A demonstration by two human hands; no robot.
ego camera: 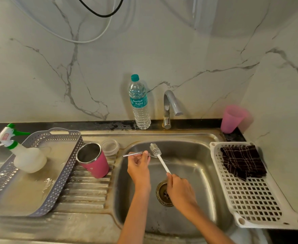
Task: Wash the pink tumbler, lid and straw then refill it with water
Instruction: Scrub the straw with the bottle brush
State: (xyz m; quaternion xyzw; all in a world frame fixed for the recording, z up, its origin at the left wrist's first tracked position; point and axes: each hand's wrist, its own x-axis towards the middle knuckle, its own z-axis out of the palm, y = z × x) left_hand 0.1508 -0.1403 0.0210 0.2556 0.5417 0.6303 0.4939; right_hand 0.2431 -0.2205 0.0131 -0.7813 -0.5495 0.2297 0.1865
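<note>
The pink tumbler point(96, 163) with a steel inside stands open on the ribbed drainboard, left of the basin. Its clear lid point(110, 147) lies flat just behind it. Over the basin, my left hand point(138, 167) pinches a thin metal straw point(132, 154) that lies roughly level. My right hand point(180, 189) grips the white handle of a bottle brush point(159, 159), whose bristle head rests against the straw's right part.
The steel sink point(188, 173) has a drain below my right hand and a tap point(170, 106) behind. A water bottle point(140, 104) stands beside the tap. A grey tray point(60, 173) with a spray bottle point(24, 154) sits left. A white rack point(255, 199) with a dark cloth sits right, with a pink cup point(232, 118) beyond it.
</note>
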